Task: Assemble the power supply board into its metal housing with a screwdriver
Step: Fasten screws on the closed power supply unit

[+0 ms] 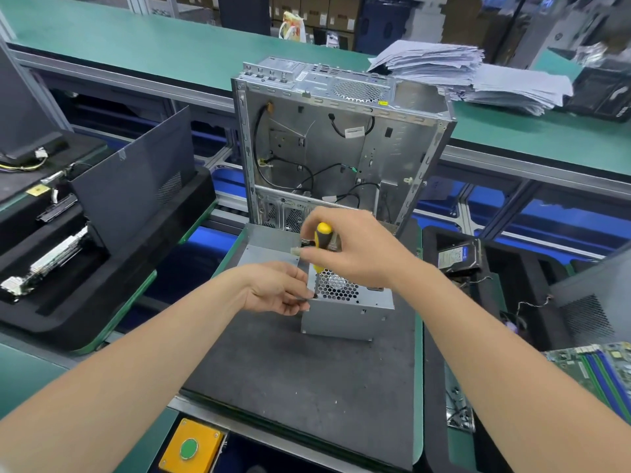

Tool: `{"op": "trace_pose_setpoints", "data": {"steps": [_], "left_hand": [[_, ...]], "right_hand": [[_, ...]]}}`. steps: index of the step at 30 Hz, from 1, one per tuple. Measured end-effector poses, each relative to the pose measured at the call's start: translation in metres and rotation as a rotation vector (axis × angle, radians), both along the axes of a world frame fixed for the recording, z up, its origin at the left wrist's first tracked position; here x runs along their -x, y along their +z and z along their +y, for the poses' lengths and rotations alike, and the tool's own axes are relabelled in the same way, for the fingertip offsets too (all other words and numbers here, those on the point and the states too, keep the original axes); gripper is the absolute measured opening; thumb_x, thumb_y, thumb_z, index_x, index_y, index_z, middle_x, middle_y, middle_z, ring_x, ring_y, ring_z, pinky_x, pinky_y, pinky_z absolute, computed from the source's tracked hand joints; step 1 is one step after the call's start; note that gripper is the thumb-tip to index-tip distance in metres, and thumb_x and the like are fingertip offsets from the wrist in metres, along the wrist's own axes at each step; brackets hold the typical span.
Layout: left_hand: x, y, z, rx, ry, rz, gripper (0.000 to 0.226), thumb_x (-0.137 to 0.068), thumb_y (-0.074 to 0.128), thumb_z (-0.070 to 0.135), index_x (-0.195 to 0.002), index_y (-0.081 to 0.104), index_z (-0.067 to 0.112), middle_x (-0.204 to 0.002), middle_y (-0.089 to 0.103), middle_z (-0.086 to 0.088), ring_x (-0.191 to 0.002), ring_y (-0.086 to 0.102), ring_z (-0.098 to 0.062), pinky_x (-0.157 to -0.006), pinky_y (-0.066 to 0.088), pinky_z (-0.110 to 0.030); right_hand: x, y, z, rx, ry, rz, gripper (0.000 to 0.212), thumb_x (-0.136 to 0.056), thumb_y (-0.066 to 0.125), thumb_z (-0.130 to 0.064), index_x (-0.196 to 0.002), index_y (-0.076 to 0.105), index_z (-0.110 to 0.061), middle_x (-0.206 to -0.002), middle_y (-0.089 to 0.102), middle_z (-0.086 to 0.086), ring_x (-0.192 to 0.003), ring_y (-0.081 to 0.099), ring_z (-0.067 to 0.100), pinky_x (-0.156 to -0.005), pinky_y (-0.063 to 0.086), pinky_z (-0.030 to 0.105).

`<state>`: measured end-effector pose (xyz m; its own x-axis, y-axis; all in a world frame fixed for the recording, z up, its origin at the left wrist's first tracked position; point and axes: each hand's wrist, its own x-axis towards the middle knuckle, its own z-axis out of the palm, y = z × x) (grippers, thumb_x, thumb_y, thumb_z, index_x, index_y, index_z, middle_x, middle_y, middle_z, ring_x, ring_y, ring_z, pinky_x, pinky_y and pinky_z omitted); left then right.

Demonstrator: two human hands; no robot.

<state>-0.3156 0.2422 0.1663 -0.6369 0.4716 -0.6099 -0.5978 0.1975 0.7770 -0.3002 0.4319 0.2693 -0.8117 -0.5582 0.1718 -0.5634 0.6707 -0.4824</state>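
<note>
Screwdriver (321, 241) gripped upright by right hand (355, 252), tip at housing (345, 317) corner beside vent (338, 287); left hand (276, 289) pinches the tip, probably keeping it seated and straight.

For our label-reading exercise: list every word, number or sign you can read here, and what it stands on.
Nothing here can be read.
White tag inside the computer case: too small.
Yellow sticker on the case's rim: blurred.
Hard drive label: blurred.
</note>
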Motion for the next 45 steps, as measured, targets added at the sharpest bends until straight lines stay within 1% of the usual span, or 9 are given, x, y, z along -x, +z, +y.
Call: {"op": "trace_pose_setpoints", "data": {"steps": [5, 11, 14, 18, 26, 31, 35, 42, 45], "left_hand": [[0.001, -0.002, 0.000, 0.006, -0.005, 0.008, 0.025, -0.096, 0.063, -0.005, -0.082, 0.053, 0.014, -0.076, 0.060, -0.007, -0.075, 0.070, -0.020, -0.072, 0.053, -0.028], [0.002, -0.002, 0.001, 0.022, 0.001, 0.013, 0.026, -0.095, 0.063, -0.005, -0.079, 0.053, 0.013, -0.072, 0.059, -0.007, -0.073, 0.069, -0.022, -0.072, 0.052, -0.029], [0.001, -0.001, 0.001, 0.031, -0.006, 0.023, 0.027, -0.095, 0.063, -0.005, -0.080, 0.051, 0.013, -0.069, 0.060, -0.006, -0.071, 0.068, -0.021, -0.074, 0.051, -0.030], [0.001, -0.001, 0.002, 0.027, 0.003, 0.029, 0.026, -0.094, 0.064, -0.007, -0.088, 0.050, 0.014, -0.071, 0.061, -0.005, -0.072, 0.068, -0.021, -0.075, 0.051, -0.031], [0.004, -0.001, 0.001, 0.043, -0.030, 0.033, 0.029, -0.093, 0.064, -0.005, -0.078, 0.049, 0.014, -0.072, 0.060, -0.007, -0.071, 0.067, -0.021, -0.073, 0.052, -0.030], [0.004, -0.001, 0.002, 0.025, -0.021, 0.048, 0.021, -0.094, 0.063, -0.007, -0.098, 0.055, 0.012, -0.092, 0.059, -0.011, -0.074, 0.066, -0.020, -0.069, 0.053, -0.028], [0.005, -0.001, 0.003, 0.029, -0.055, 0.033, 0.019, -0.096, 0.060, -0.005, -0.090, 0.052, 0.011, -0.095, 0.055, -0.013, -0.074, 0.065, -0.020, -0.072, 0.050, -0.027], [0.006, -0.004, 0.003, 0.053, -0.021, 0.008, 0.029, -0.093, 0.062, -0.007, -0.078, 0.046, 0.013, -0.072, 0.057, -0.009, -0.068, 0.067, -0.022, -0.066, 0.051, -0.028], [0.006, -0.003, 0.003, 0.041, -0.021, 0.011, 0.030, -0.093, 0.062, -0.008, -0.080, 0.047, 0.014, -0.075, 0.054, -0.008, -0.068, 0.067, -0.022, -0.067, 0.050, -0.028]], "right_hand": [[0.000, 0.004, 0.005, 0.158, 0.103, -0.253, 0.023, -0.089, 0.076, -0.004, -0.099, 0.060, -0.017, -0.086, 0.075, 0.000, -0.072, 0.075, 0.020, -0.071, 0.063, 0.043], [-0.001, -0.016, -0.011, 0.134, -0.244, -0.014, 0.045, -0.080, 0.084, -0.030, -0.076, 0.039, -0.025, -0.060, 0.059, -0.011, -0.053, 0.056, 0.002, -0.050, 0.040, 0.017], [0.002, -0.013, -0.006, 0.088, -0.061, 0.011, 0.034, -0.084, 0.081, -0.035, -0.084, 0.047, -0.032, -0.069, 0.059, -0.016, -0.060, 0.047, 0.007, -0.055, 0.036, 0.020], [0.005, -0.005, 0.009, 0.110, 0.242, -0.250, 0.016, -0.093, 0.075, -0.028, -0.102, 0.063, -0.033, -0.099, 0.073, -0.006, -0.076, 0.064, 0.021, -0.074, 0.056, 0.042], [-0.006, -0.027, -0.005, 0.274, -0.168, -0.101, 0.054, -0.080, 0.088, -0.048, -0.076, 0.041, -0.020, -0.062, 0.054, 0.001, -0.045, 0.063, 0.020, -0.045, 0.048, 0.039], [0.003, -0.017, 0.007, 0.241, 0.252, -0.389, 0.017, -0.097, 0.069, -0.012, -0.109, 0.057, -0.017, -0.103, 0.076, -0.002, -0.079, 0.068, 0.032, -0.072, 0.060, 0.044], [0.003, -0.018, 0.006, 0.321, 0.082, -0.389, 0.023, -0.093, 0.070, 0.004, -0.097, 0.055, -0.013, -0.092, 0.075, 0.008, -0.061, 0.073, 0.029, -0.061, 0.063, 0.042], [-0.005, -0.033, -0.008, 0.258, -0.262, -0.099, 0.049, -0.082, 0.086, -0.033, -0.085, 0.038, -0.022, -0.063, 0.061, -0.002, -0.048, 0.060, 0.022, -0.047, 0.047, 0.031], [-0.002, -0.029, -0.001, 0.235, -0.106, -0.097, 0.032, -0.085, 0.084, -0.034, -0.091, 0.053, -0.027, -0.072, 0.062, -0.006, -0.058, 0.052, 0.011, -0.058, 0.045, 0.025]]}}
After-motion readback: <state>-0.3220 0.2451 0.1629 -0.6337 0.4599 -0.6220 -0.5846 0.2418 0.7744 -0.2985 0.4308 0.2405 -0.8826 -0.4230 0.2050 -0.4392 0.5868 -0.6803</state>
